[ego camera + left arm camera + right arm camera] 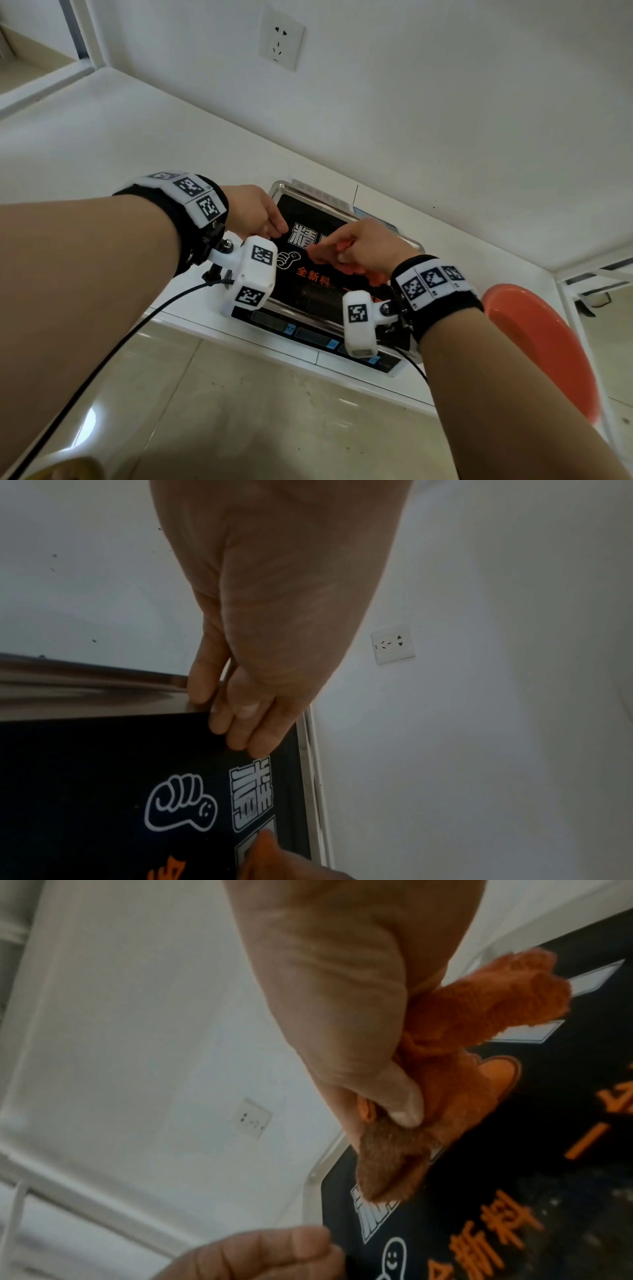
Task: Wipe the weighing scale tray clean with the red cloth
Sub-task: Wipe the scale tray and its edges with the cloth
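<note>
From the head view, the weighing scale tray (310, 197) sat on the white surface (137, 144) by the wall. The left wrist view showed the left hand (260, 647), its grip relaxed, fingers (240, 734) resting on the tray's corner. The right wrist view showed the right hand (342, 1001), its grip pinching the red cloth (455, 1047) against the tray's dark face.

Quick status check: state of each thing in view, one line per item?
red cloth: bunched, held in right hand, touching the tray's black surface
right hand: grips the cloth
left hand: fingers rest on the tray's corner
scale tray: seated on the scale, specks visible near its front
wall socket: nothing plugged in
</note>
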